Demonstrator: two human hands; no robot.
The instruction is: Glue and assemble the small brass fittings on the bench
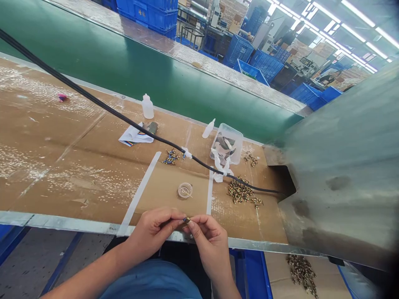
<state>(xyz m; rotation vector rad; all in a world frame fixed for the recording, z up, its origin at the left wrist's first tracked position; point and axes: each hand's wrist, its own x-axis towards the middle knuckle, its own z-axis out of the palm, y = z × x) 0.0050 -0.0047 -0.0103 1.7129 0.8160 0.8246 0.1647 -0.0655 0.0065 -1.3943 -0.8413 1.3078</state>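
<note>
Left hand [152, 230]: fingertips are pinching narrowly on a small dark metal part [186, 219] at the workbench edge [62, 222].
Right hand [207, 236]: thumb and forefinger are closing on the same part.
Round clear lid [185, 190]: lying at twelve o'clock of the hands.
Pile of small connectors [239, 192]: sitting at two o'clock.
Black cable [124, 119]: crossing the cardboard.

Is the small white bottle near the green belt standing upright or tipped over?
Upright. The bottle stands on its base on the cardboard, cap pointing up.
</note>
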